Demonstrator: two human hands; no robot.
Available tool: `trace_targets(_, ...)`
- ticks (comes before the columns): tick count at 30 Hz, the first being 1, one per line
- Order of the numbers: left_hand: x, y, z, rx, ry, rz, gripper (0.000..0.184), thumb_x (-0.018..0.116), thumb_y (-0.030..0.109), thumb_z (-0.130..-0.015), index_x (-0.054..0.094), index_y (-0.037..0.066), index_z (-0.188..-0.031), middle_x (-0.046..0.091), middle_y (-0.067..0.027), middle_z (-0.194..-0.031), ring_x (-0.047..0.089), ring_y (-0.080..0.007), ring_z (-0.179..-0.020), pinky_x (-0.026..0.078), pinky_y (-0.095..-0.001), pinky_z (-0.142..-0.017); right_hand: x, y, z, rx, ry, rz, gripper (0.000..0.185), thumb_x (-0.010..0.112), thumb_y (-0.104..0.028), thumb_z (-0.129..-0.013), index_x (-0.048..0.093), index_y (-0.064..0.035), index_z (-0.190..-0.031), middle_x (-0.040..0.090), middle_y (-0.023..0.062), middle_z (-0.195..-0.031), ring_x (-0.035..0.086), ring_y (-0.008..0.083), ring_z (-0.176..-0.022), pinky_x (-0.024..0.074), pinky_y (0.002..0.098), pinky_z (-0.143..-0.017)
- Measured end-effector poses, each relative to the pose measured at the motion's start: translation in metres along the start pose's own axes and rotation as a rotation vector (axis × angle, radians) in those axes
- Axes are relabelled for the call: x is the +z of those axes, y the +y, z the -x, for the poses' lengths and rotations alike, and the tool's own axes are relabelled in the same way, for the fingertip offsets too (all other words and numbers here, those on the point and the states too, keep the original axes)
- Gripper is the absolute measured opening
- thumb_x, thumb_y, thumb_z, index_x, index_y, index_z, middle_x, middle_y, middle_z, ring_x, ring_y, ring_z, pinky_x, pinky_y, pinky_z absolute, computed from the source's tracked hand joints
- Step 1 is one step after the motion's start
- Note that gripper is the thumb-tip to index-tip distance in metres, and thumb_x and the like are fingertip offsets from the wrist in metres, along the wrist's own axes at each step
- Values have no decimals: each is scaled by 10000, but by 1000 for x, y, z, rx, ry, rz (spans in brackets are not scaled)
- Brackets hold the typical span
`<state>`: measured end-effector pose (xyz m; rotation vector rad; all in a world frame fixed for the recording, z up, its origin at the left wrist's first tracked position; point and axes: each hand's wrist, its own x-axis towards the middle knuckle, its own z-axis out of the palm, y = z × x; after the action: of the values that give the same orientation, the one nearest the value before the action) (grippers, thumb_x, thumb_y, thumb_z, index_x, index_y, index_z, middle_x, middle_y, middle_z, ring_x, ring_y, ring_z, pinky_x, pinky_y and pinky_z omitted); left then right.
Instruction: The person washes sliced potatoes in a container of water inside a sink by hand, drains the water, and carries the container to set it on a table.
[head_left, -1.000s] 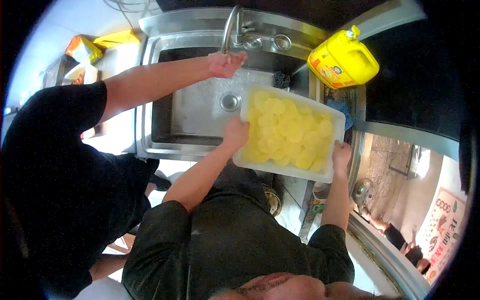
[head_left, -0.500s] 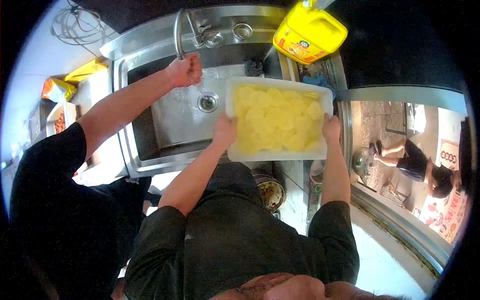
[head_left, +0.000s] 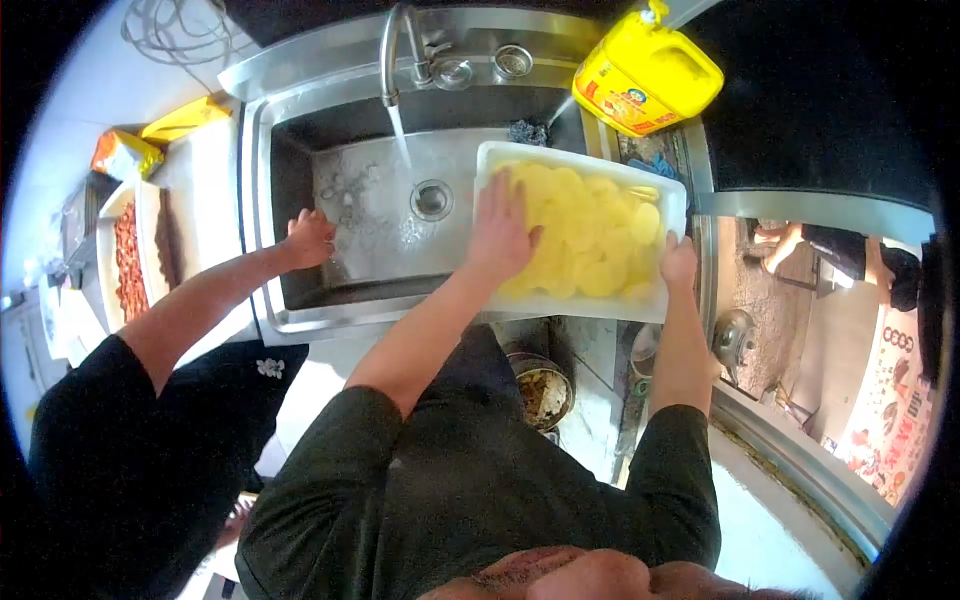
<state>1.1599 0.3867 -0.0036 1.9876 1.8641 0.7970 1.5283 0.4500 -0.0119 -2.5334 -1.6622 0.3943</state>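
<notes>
- Holding the right edge of the white, rectangular, deep-walled tray (head_left: pixel 630 308), the right hand (head_left: pixel 679 264) has its fingers closed at the rim, probably to keep this end steady.
- The left hand (head_left: pixel 502 235) is spread wide over the thin, round, yellow slices (head_left: pixel 580 225) at the tray's left end, gripping nothing; perhaps it keeps them from sliding (whether the palm presses, I cannot tell).
- The tray is over the right part of the rectangular stainless-steel sink (head_left: pixel 355 185); maybe drips can fall there. Whether the sink's edge supports it, I cannot tell.
- From the curved metal faucet (head_left: pixel 389 60), a clear water stream (head_left: pixel 401 140) falls left of the tray, near the round metal drain (head_left: pixel 431 200).
- A co-worker's bare hand (head_left: pixel 310 240) is at the sink's left side, apart from the tray.
- The bright yellow plastic jug (head_left: pixel 650 75) stands beyond the tray, at the sink's right side, perhaps to be away from the water.
</notes>
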Motion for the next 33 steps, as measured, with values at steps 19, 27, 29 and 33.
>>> trace_targets(19, 41, -4, -31, -192, -272, -49, 980, 433, 707, -846, 160, 40, -1510, 82, -261, -1555, 43, -421, -1447, 46, -484, -1183, -12, -6, 7, -90, -60, -24, 512, 433, -421, -972, 550, 73, -1036, 605, 331, -1034, 570, 483, -996, 439, 514, -862)
trace_targets(27, 50, -11, -26, -152, -215, -22, 934, 436, 696, -849, 206, 75, -1508, 109, -245, -1557, 94, -438, -1435, 64, -495, -1179, -16, -8, 7, -149, -67, 50, 502, 436, -404, -970, 552, 76, -1059, 607, 322, -1053, 571, 472, -1016, 434, 500, -886)
trace_targets(29, 50, -13, -27, -141, -229, -52, 926, 431, 698, -850, 216, 83, -1508, 114, -239, -1559, 112, -436, -1432, 69, -494, -1179, -16, -4, 4, -145, -71, 62, 507, 436, -402, -968, 554, 80, -1069, 605, 324, -1066, 569, 472, -1025, 432, 499, -895)
trace_targets(33, 46, -15, -29, -142, -246, -65, 915, 429, 701, -847, 239, 95, -1504, 127, -236, -1557, 129, -431, -1429, 79, -495, -1176, -22, -14, 8, -136, -79, 93, 519, 433, -402, -965, 555, 89, -1081, 597, 330, -1092, 564, 477, -1040, 428, 502, -903)
